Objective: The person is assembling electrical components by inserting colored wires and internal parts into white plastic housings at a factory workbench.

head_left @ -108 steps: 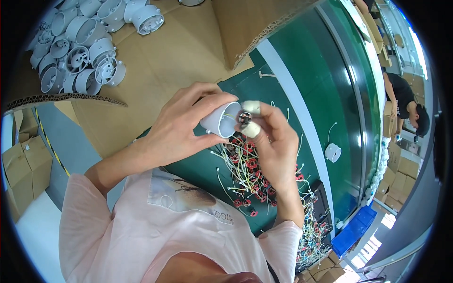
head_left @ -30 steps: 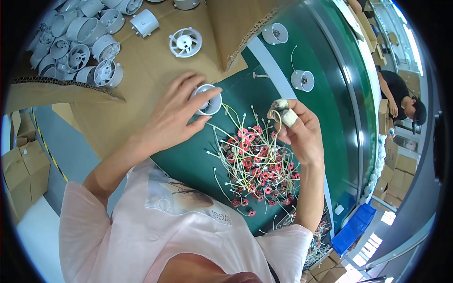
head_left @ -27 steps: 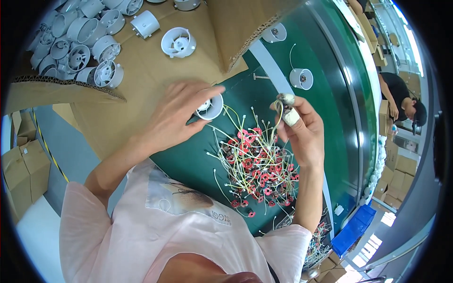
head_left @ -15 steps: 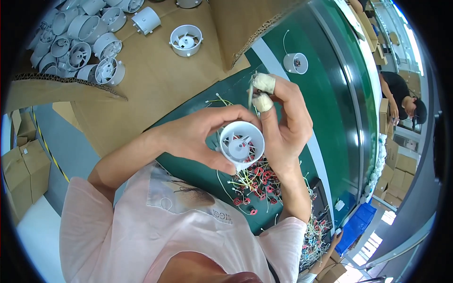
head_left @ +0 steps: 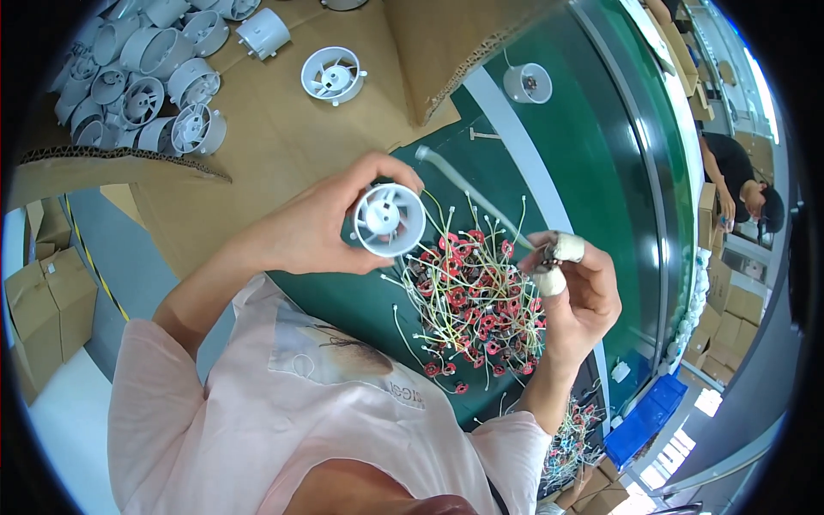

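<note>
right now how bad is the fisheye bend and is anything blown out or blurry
Head view: the green belt and its white stripe curve strongly toward the black circular rim; daylight glare washes out the lower right corner; the left hand holding the white fan housing and the right hand are sharp.

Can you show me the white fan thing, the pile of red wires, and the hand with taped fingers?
Fan housing [head_left: 388, 221], head view, its round front.
Wire pile [head_left: 472, 300], head view, its middle.
Right hand [head_left: 577, 296], head view, its palm.
</note>
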`<action>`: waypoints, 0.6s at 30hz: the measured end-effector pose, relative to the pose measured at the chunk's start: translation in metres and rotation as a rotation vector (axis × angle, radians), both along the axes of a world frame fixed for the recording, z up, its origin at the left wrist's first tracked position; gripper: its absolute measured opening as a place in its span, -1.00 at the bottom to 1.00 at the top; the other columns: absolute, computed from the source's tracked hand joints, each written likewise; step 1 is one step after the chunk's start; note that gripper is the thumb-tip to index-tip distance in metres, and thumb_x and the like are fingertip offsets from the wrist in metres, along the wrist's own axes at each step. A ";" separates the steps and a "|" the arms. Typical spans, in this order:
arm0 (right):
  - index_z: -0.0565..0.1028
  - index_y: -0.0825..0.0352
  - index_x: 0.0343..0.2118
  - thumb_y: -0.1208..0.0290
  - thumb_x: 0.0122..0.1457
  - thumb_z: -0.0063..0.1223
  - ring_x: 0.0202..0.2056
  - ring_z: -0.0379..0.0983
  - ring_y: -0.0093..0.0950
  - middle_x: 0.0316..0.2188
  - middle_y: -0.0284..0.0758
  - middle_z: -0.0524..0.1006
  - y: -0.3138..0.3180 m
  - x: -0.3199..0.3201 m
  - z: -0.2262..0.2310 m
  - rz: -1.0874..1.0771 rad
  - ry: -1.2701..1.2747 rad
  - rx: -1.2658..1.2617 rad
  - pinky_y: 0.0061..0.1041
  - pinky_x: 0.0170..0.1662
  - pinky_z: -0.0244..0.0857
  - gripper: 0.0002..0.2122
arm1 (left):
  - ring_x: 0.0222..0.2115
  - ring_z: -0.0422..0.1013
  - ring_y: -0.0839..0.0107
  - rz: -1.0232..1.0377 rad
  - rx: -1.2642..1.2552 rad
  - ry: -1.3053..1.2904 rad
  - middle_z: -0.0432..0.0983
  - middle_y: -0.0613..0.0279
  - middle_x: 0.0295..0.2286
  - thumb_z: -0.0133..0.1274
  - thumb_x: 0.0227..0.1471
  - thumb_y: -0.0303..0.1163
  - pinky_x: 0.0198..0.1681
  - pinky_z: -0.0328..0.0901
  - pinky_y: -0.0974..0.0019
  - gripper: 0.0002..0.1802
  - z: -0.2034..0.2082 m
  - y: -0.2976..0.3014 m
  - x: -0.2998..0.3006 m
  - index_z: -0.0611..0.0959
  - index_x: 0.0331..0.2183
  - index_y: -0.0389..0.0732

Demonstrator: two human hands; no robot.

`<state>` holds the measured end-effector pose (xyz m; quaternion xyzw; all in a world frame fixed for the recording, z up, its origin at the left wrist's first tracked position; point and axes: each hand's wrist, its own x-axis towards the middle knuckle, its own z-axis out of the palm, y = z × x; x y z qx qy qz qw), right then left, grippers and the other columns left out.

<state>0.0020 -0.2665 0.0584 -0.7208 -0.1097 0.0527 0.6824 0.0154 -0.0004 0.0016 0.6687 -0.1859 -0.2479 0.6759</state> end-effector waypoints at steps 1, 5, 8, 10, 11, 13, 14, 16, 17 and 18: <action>0.39 0.49 -0.23 0.59 0.02 0.08 -0.40 0.46 -0.44 -0.32 -0.08 0.49 0.003 0.002 -0.001 -0.033 -0.117 -0.071 -0.51 -0.37 0.39 -0.77 | -0.15 0.33 0.45 0.056 0.042 -0.035 0.35 0.27 -0.16 0.19 -0.27 -0.53 -0.07 0.22 0.37 -0.26 -0.001 -0.002 -0.001 0.28 0.03 -0.16; 0.39 0.47 -0.24 0.63 -0.01 0.09 -0.42 0.47 -0.42 -0.31 -0.06 0.49 0.011 0.000 0.006 -0.024 -0.407 -0.309 -0.50 -0.38 0.39 -0.76 | -0.16 0.33 0.43 0.208 0.119 -0.094 0.34 0.26 -0.18 0.17 -0.25 -0.55 -0.08 0.23 0.36 -0.27 0.003 -0.010 -0.007 0.28 0.02 -0.15; 0.40 0.45 -0.24 0.68 -0.04 0.10 -0.43 0.47 -0.39 -0.30 -0.07 0.49 0.016 -0.001 0.009 0.020 -0.576 -0.505 -0.51 -0.39 0.37 -0.75 | -0.15 0.34 0.42 0.267 0.098 -0.068 0.34 0.24 -0.18 0.16 -0.25 -0.56 -0.09 0.24 0.37 -0.31 0.006 -0.013 -0.008 0.29 -0.01 -0.16; 0.40 0.44 -0.25 0.72 -0.09 0.10 -0.43 0.47 -0.36 -0.28 -0.08 0.49 0.018 0.002 0.008 0.076 -0.745 -0.723 -0.51 -0.41 0.35 -0.72 | -0.15 0.34 0.41 0.254 0.146 -0.133 0.33 0.22 -0.16 0.17 -0.25 -0.55 -0.09 0.25 0.37 -0.31 0.006 -0.011 -0.007 0.29 -0.02 -0.17; 0.40 0.44 -0.25 0.72 -0.09 0.10 -0.43 0.47 -0.36 -0.28 -0.08 0.49 0.019 0.003 0.007 0.075 -0.744 -0.725 -0.51 -0.41 0.35 -0.72 | -0.15 0.34 0.41 0.248 0.171 -0.166 0.33 0.21 -0.15 0.17 -0.25 -0.55 -0.10 0.25 0.36 -0.32 0.006 -0.010 -0.007 0.29 -0.02 -0.18; 0.41 0.43 -0.28 0.73 -0.17 0.13 -0.43 0.46 -0.33 -0.27 -0.11 0.49 0.021 0.008 0.003 0.085 -0.857 -0.793 -0.51 -0.42 0.32 -0.68 | -0.14 0.34 0.40 0.256 0.160 -0.148 0.33 0.21 -0.15 0.17 -0.25 -0.55 -0.09 0.25 0.36 -0.32 0.004 -0.009 -0.008 0.29 -0.02 -0.18; 0.41 0.43 -0.29 0.73 -0.22 0.14 -0.43 0.46 -0.32 -0.27 -0.13 0.49 0.022 0.010 0.002 0.091 -0.913 -0.827 -0.52 -0.43 0.31 -0.67 | -0.14 0.34 0.40 0.266 0.150 -0.129 0.33 0.20 -0.15 0.18 -0.25 -0.55 -0.09 0.25 0.36 -0.31 0.003 -0.009 -0.009 0.28 -0.02 -0.19; 0.41 0.43 -0.31 0.71 -0.24 0.15 -0.43 0.46 -0.32 -0.28 -0.13 0.49 0.026 0.014 0.005 0.113 -0.930 -0.857 -0.51 -0.44 0.30 -0.67 | -0.13 0.34 0.40 0.275 0.139 -0.110 0.33 0.20 -0.14 0.18 -0.25 -0.55 -0.09 0.25 0.36 -0.31 0.002 -0.009 -0.009 0.28 -0.02 -0.19; 0.42 0.43 -0.32 0.69 -0.26 0.16 -0.42 0.46 -0.32 -0.28 -0.14 0.49 0.029 0.016 0.008 0.136 -0.948 -0.885 -0.50 -0.44 0.29 -0.67 | -0.13 0.34 0.40 0.279 0.136 -0.108 0.33 0.20 -0.14 0.18 -0.25 -0.55 -0.08 0.25 0.36 -0.32 0.002 -0.010 -0.009 0.28 -0.03 -0.19; 0.42 0.43 -0.34 0.67 -0.29 0.17 -0.42 0.46 -0.33 -0.29 -0.14 0.49 0.031 0.018 0.009 0.159 -0.966 -0.913 -0.50 -0.45 0.28 -0.67 | -0.12 0.34 0.40 0.283 0.133 -0.106 0.33 0.20 -0.14 0.18 -0.25 -0.55 -0.08 0.25 0.36 -0.32 0.002 -0.010 -0.009 0.29 -0.03 -0.19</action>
